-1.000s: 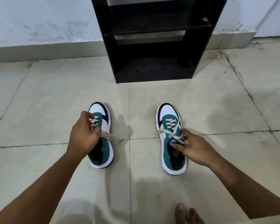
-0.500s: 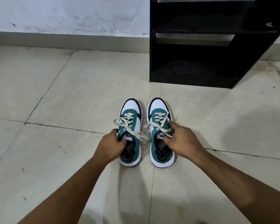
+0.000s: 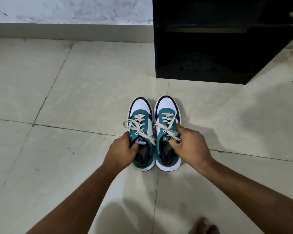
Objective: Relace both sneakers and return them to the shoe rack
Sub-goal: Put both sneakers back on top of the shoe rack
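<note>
Two teal, white and black sneakers stand side by side on the tiled floor, toes pointing away from me, with cream laces threaded and their ends loose. My left hand [image 3: 121,152] grips the collar and tongue of the left sneaker [image 3: 141,115]. My right hand [image 3: 190,146] grips the collar and tongue edge of the right sneaker [image 3: 166,108], with some lace under its fingers. The black shoe rack [image 3: 227,48] stands beyond them to the right, its lower shelf dark and open.
The pale tiled floor [image 3: 74,90] spreads to the left and right of the shoes. A grey skirting and white wall [image 3: 66,12] run along the back. My bare toes [image 3: 205,225] show at the bottom edge.
A second ago the sneakers stood well apart; both hands have drawn them together side by side. The view has shifted, so the rack now sits to the upper right.
</note>
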